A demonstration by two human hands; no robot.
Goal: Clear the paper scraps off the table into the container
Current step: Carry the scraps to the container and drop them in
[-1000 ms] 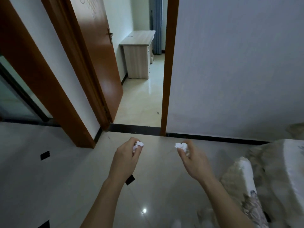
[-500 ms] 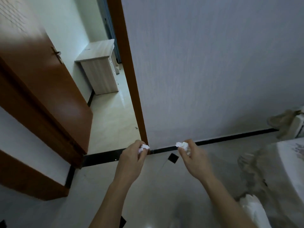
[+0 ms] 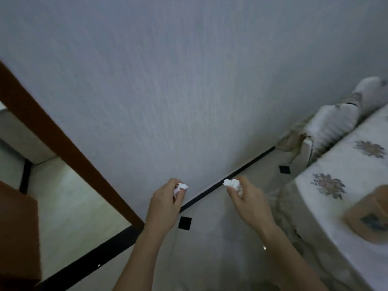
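Note:
My left hand (image 3: 165, 204) is held out in front of me, fingers closed around a crumpled white paper scrap (image 3: 181, 187) that sticks out at the fingertips. A second crumpled white paper scrap (image 3: 232, 183) is pinched in my right hand (image 3: 248, 203), which is level with the left and about a hand's width to its right. Both hands hover above the tiled floor near the foot of a wall. No table and no container are in view.
A pale wall (image 3: 189, 80) fills the view ahead, with a black skirting strip (image 3: 247, 166) at its foot. A brown door frame (image 3: 63, 141) runs down the left. A bed with a flowered white cover (image 3: 340, 185) and a tan pillow (image 3: 369, 219) stands at the right.
The view has swung to the right: the doorway and the far room's desk have slid out at the left, and the bed has come in at the right. Both hands still hold their scraps.

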